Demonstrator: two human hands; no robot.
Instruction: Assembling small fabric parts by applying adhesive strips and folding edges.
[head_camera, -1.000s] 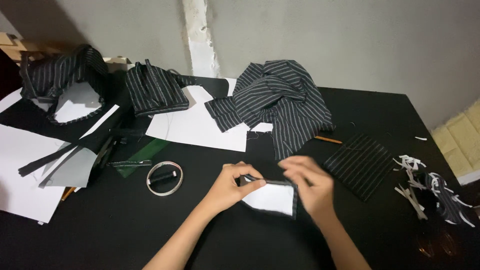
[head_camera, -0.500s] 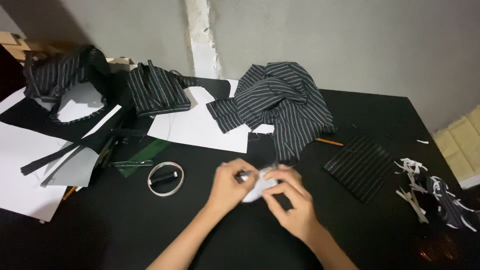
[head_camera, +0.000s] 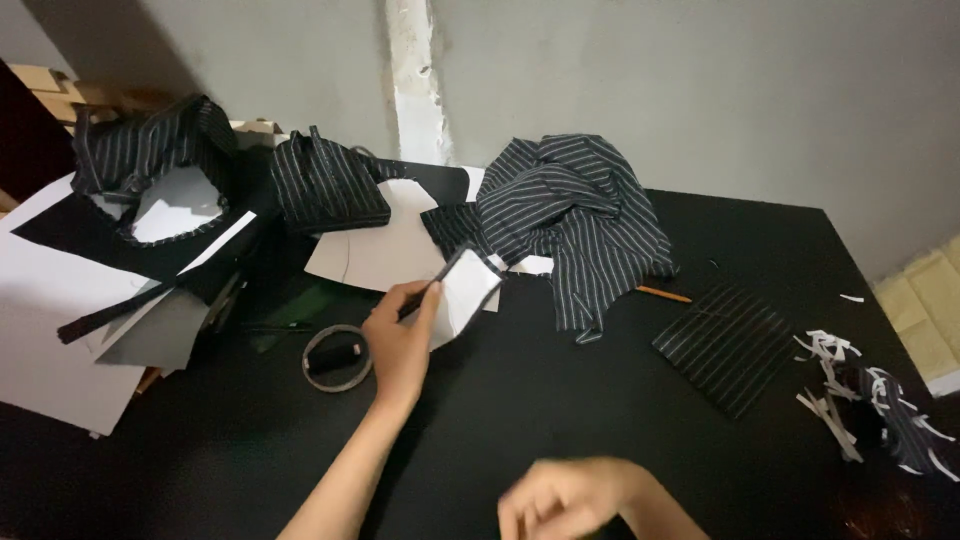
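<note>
The left hand (head_camera: 398, 345) is raised at centre-left, forearm running up from the near edge, thumb and fingers pinched shut on what it holds. The right hand (head_camera: 565, 497) lies low at the near edge, blurred, fingers loosely curled, holding nothing.

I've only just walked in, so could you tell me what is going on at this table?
A person is working with pinstriped fabric at a black table. The left hand holds up a small fabric piece with a white backing, lifted off the table. The right hand is low near the table's front edge, blurred and apparently empty. A crumpled striped cloth, a flat striped rectangle, white paper patterns and a tape roll lie around.
</note>
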